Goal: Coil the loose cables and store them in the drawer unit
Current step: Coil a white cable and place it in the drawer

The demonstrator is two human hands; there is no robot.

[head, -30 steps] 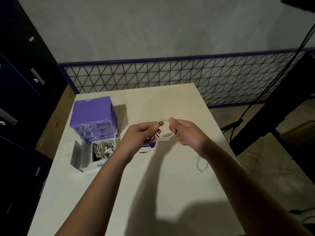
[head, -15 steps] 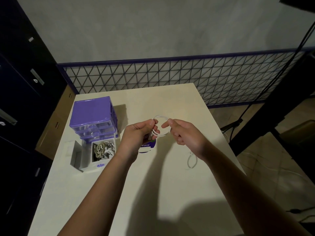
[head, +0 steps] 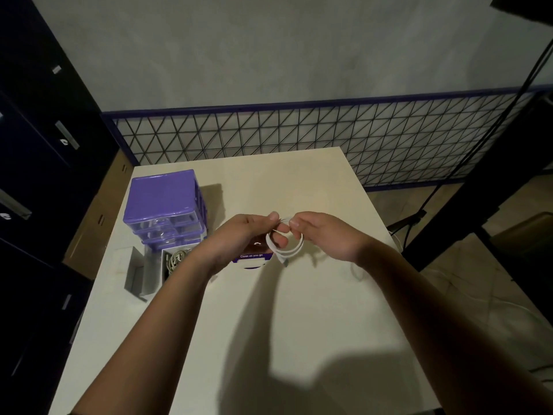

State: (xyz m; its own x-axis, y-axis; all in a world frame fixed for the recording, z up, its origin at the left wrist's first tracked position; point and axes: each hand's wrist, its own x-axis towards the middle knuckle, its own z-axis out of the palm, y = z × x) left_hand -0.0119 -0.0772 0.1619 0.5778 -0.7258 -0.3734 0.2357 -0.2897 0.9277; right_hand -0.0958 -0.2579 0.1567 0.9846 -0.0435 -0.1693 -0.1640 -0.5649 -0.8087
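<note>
I hold a white cable (head: 291, 250) wound into a small coil above the middle of the table. My left hand (head: 244, 238) pinches the coil's left side between thumb and fingers. My right hand (head: 321, 235) pinches its top right. A short plug end hangs below the coil. The purple drawer unit (head: 164, 202) stands at the table's left. Its bottom drawer (head: 149, 272) is pulled out and holds several coiled white cables (head: 176, 256).
A purple and white card (head: 251, 259) reading "Clean as you go" lies under my hands. The cream table (head: 269, 339) has a wire mesh panel (head: 299, 136) behind it. A dark cabinet (head: 36, 145) stands left, a black stand (head: 478, 190) right.
The loose tail that trailed over the table at the right has been drawn up into the coil. Both hands have stayed in about the same place, still winding.
</note>
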